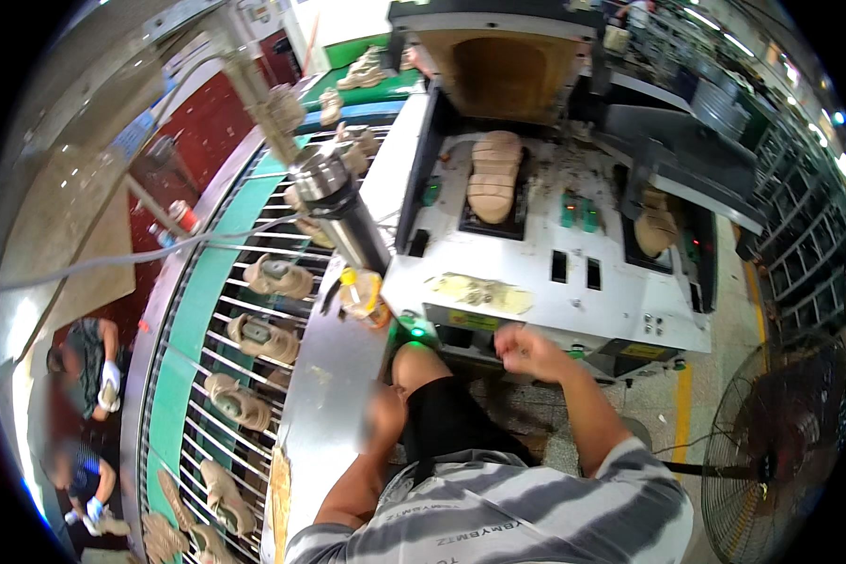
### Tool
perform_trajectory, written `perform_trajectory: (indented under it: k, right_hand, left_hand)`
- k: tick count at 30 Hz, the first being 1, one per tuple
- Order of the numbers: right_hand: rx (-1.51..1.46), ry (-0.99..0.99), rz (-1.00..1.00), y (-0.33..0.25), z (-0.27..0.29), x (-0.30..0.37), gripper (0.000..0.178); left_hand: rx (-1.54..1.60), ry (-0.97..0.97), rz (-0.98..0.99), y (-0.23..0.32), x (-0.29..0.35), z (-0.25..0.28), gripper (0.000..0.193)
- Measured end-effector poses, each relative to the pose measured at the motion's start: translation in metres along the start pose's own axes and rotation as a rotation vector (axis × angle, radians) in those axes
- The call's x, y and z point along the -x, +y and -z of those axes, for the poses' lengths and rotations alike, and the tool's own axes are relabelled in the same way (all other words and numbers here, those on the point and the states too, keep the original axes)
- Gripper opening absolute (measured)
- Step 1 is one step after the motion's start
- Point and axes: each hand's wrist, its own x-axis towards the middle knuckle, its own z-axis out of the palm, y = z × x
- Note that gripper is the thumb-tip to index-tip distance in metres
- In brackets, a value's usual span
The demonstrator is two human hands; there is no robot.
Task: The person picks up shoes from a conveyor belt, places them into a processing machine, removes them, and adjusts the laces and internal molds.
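Observation:
My left hand [383, 418], smeared by motion, is beside my left knee near the steel table's edge; its fingers cannot be made out. My right hand [528, 353] is loosely closed in front of the white press machine [536, 254], by its front edge, and I see nothing in it. A beige shoe [493, 177] lies sole up in the machine's left station, beneath a raised lid [512, 70]. Another beige shoe [655, 226] sits in the right station, partly hidden by a tilted dark cover [677, 150].
On the left, a roller conveyor [197, 367] carries several beige shoes [263, 338]. A yellow-capped bottle [359, 296] stands on the steel table [320, 395] below a metal cylinder [334, 202]. A fan [771, 451] is at right. Two gloved co-workers [89, 367] work beyond the conveyor.

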Motion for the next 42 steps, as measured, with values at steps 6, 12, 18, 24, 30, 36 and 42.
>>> perform_trajectory:
  k: [6, 12, 18, 24, 30, 36, 42]
  right_hand:
    - [0.850, 1.004, 0.153, -0.033, 0.099, -0.235, 0.074]
    - [0.964, 0.841, -0.799, -0.077, 0.113, -0.308, 0.109]
    - [0.894, 1.049, -0.664, -0.069, 0.101, -0.278, 0.097]
    - [0.775, 1.323, 0.130, -0.019, 0.053, -0.205, 0.095]
    - [0.486, 1.129, 0.345, 0.032, 0.005, -0.161, 0.059]
    - [-0.335, 0.248, 0.232, -0.001, -0.092, -0.123, 0.040]
    - [-0.059, -0.472, -0.081, -0.063, -0.229, -0.110, 0.058]
  left_hand:
    - [-0.409, 0.379, 0.274, -0.013, 0.087, 0.137, 0.020]
    - [-0.315, 0.588, 0.404, -0.016, 0.128, 0.153, 0.016]
    - [-0.184, 0.602, 0.411, -0.019, 0.118, 0.151, 0.021]
    - [-0.386, 0.544, 0.405, -0.030, 0.120, 0.150, 0.021]
    - [-0.143, 0.318, 0.253, -0.077, 0.112, 0.150, 0.020]
    - [0.911, -0.094, 0.370, 0.065, 0.059, 0.190, 0.048]
    - [1.329, 0.001, 0.257, 0.145, 0.055, 0.210, 0.085]
